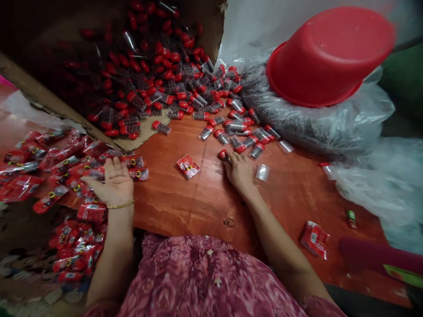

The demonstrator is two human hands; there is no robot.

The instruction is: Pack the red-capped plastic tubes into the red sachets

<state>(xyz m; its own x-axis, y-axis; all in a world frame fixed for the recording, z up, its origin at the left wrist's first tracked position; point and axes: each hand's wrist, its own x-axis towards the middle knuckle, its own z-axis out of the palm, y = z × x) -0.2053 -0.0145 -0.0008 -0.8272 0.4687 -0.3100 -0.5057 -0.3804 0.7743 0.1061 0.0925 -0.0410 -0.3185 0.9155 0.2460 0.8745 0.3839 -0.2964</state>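
Red packets (20, 187) by left hand (114, 180), print illegible

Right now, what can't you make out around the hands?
Head view only.
1. Right hand: it covers part of the red-capped tube, so a grip cannot be told.
2. Cardboard box: deep shadow hides what lies at the back.
3. Red packets by the left hand: print too small and blurred.
4. Plastic bag: dark contents veiled by crinkled film and the red basin.
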